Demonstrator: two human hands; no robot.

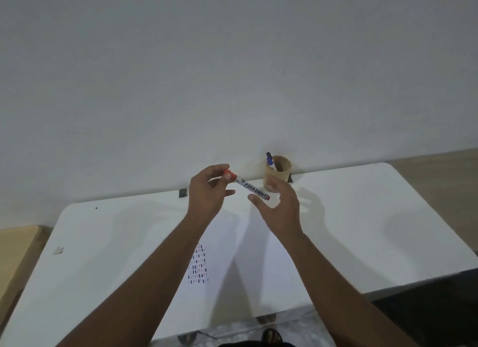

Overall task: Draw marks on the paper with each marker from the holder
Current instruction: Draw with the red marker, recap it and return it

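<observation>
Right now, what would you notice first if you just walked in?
The red marker held up between two hands above the white table: the left hand pinches its cap end, the right hand is open beside it. Behind stands a wooden holder; below, paper with rows of marks.

A holder is placed on the table at one o'clock from the paper; two markers are kept inside.

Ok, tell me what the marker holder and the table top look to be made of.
The marker holder looks like light wood or bamboo: a tan, matte cylinder with a thick wall, though no grain shows clearly. The table top looks like white moulded plastic or laminate: smooth, uniform, rounded corners, with a faint sheen. Neither is certain from this view.
</observation>
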